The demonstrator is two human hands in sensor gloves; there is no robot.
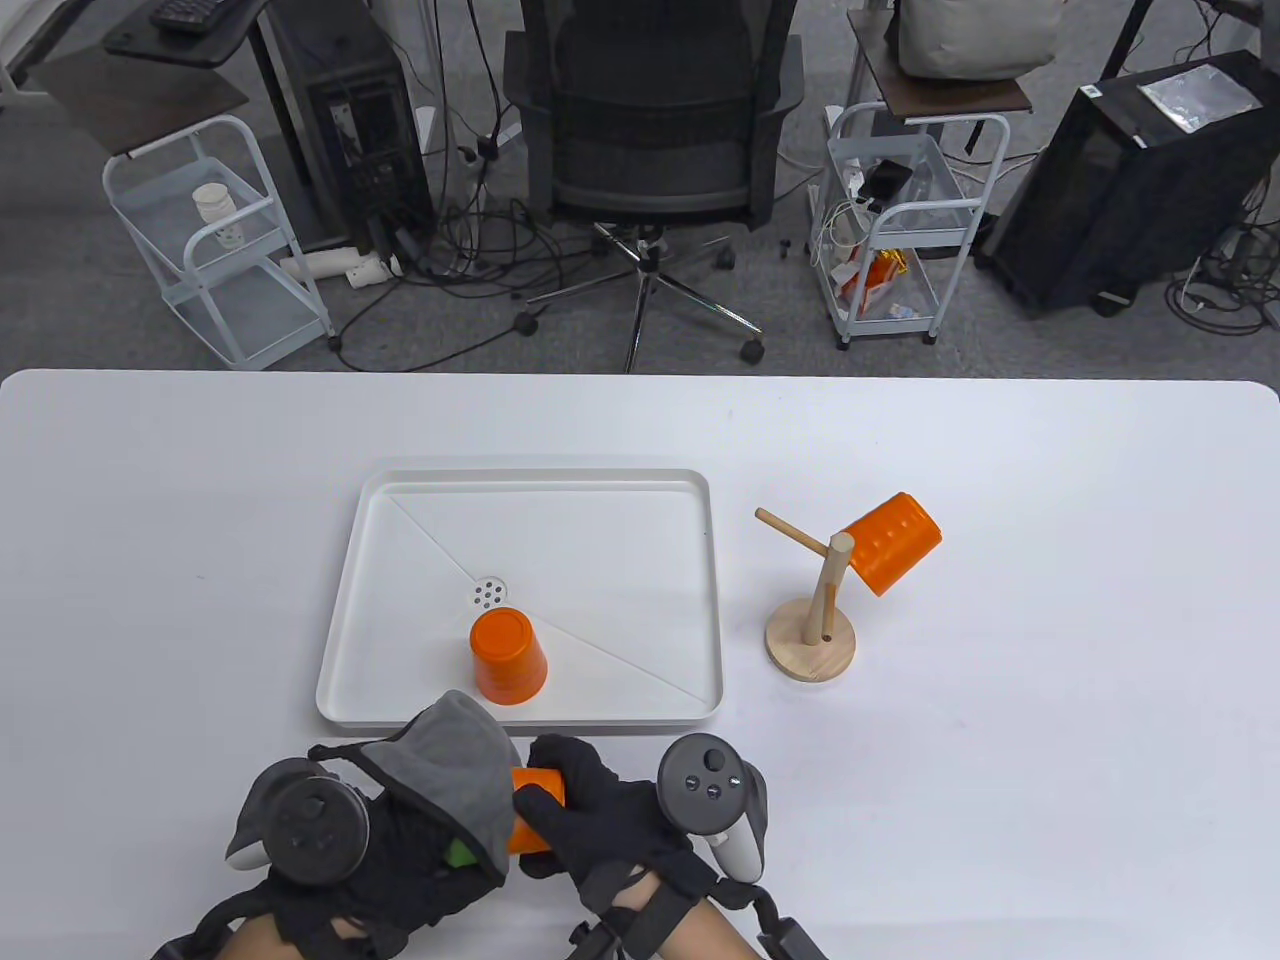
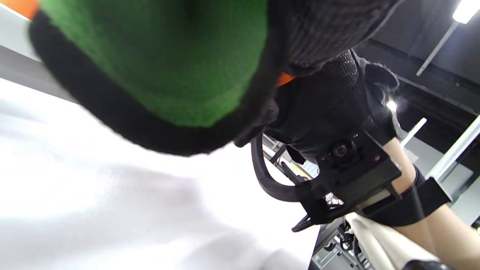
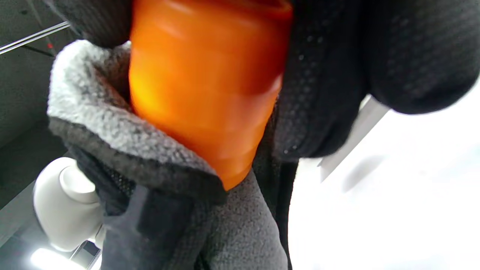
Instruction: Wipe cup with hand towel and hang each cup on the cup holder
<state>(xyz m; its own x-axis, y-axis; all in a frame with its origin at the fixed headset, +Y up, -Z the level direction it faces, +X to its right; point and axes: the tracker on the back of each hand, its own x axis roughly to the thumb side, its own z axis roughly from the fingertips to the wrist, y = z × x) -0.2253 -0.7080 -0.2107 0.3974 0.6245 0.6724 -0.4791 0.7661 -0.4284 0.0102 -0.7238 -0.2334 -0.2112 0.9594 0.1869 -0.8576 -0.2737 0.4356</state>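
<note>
Near the table's front edge my right hand (image 1: 575, 810) grips an orange cup (image 1: 530, 805) lying on its side; the right wrist view shows this cup (image 3: 202, 86) close up. My left hand (image 1: 400, 850) holds a grey hand towel (image 1: 455, 765) bunched over the cup's left end, and the towel (image 3: 123, 150) wraps that end. A second orange cup (image 1: 508, 655) stands upside down in the white tray (image 1: 400, 485). A third orange cup (image 1: 890, 540) hangs on the right peg of the wooden cup holder (image 1: 812, 640); its left peg is bare.
The tray has a small drain disc (image 1: 488, 594) near its middle. Bare white table (image 1: 1050, 750) lies right of the holder. Beyond the far edge stand an office chair (image 1: 650, 130) and two wire carts (image 1: 225, 240).
</note>
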